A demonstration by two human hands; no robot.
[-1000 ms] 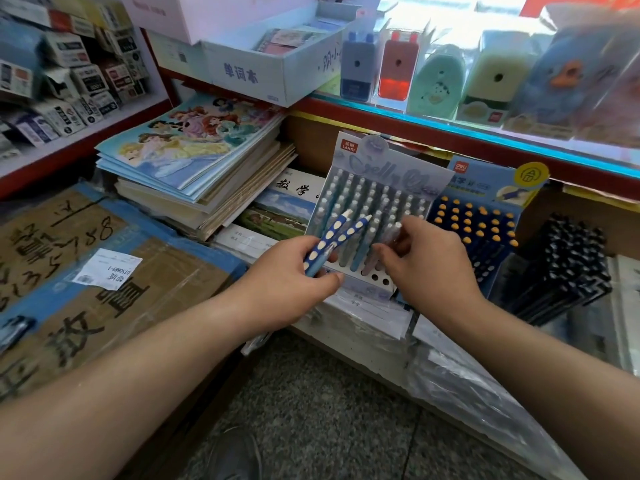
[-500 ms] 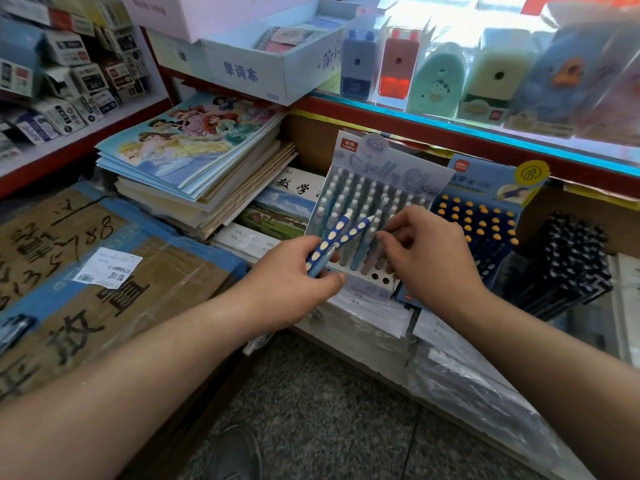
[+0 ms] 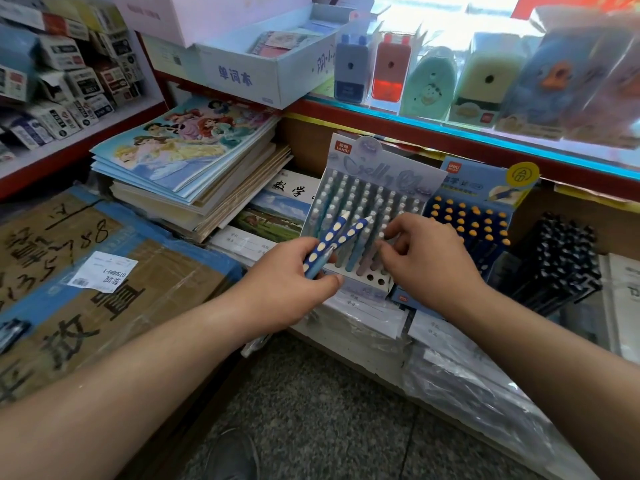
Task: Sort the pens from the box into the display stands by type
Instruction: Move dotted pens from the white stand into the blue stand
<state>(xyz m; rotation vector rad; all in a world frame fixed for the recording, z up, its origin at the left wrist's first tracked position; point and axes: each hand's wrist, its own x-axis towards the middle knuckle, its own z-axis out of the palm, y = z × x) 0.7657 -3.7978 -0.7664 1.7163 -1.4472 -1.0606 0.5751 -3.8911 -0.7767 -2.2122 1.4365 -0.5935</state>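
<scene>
The two blue pens [image 3: 337, 242] sit in the left hand [image 3: 291, 289], its grip closed round their lower halves. Their long axes tilt up and to the right, pale tips towards the pale display stand [image 3: 384, 168]. Their barrels are plastic with rows of light oval dimples. The stand's few empty holes [image 3: 375, 280] lie in its front row, just right of and below the held pens, so the left hand is nearer them.

The right hand [image 3: 426, 261] hovers over the same stand, fingers curled among the slim pastel pens standing there. Whether its grip pinches one, I cannot tell.

Just beside, to the right, a dark blue stand [image 3: 485, 181] holds orange-capped pens [image 3: 467, 220], and beyond it lies a bundle of black pens [image 3: 557, 258]. I judge the dimpled pens suit neither pastel row clearly.
</scene>
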